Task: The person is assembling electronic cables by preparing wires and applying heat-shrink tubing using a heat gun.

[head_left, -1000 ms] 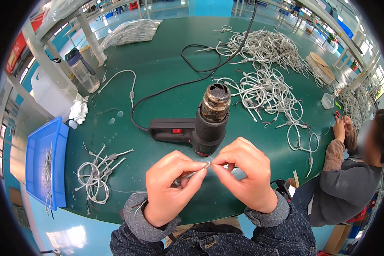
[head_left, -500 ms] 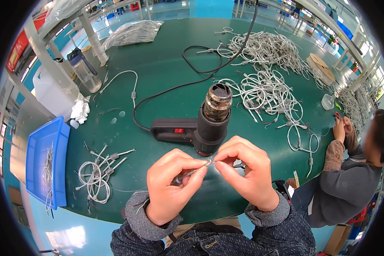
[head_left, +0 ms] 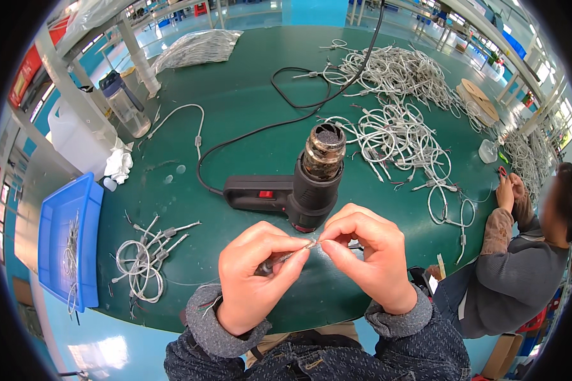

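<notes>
Both hands, left hand (head_left: pixel 255 279) and right hand (head_left: pixel 365 257), pinched tight on 1 thin silvery wire (head_left: pixel 299 249), chunky black heat gun (head_left: pixel 305 187) just beyond them.

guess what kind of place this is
Probably a factory cable-assembly bench: heaps of white cables cover the green table, a heat gun stands ready, and both hands pinch a thin wire.

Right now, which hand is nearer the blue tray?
Left. The left hand sits right of the blue tray, past the coiled white cables; the right hand is farther right.
</notes>
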A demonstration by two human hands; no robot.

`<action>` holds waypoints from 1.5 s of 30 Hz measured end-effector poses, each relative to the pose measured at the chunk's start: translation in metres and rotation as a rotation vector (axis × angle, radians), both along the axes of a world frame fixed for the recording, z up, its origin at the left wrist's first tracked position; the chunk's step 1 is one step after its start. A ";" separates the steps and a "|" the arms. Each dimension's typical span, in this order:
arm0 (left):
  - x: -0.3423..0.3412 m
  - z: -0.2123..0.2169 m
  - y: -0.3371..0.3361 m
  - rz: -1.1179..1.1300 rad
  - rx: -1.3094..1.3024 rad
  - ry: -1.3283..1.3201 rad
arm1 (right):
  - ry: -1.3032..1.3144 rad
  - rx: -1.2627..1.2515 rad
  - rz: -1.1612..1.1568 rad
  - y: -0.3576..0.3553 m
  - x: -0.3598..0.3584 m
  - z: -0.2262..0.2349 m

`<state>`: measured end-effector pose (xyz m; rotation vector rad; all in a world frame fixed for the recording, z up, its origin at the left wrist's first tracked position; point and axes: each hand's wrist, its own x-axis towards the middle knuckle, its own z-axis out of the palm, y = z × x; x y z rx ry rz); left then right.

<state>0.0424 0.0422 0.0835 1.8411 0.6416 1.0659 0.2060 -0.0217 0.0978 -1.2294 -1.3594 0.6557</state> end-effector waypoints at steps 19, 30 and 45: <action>-0.004 0.028 0.024 0.138 0.117 -0.137 | -0.992 -0.286 -0.414 -0.063 0.070 -0.094; 0.034 0.043 0.067 0.162 0.334 -0.136 | -0.682 -0.323 -0.287 -0.043 0.077 -0.096; 0.049 0.031 0.072 0.192 0.380 -0.066 | -0.599 -0.153 -0.444 -0.036 0.074 -0.122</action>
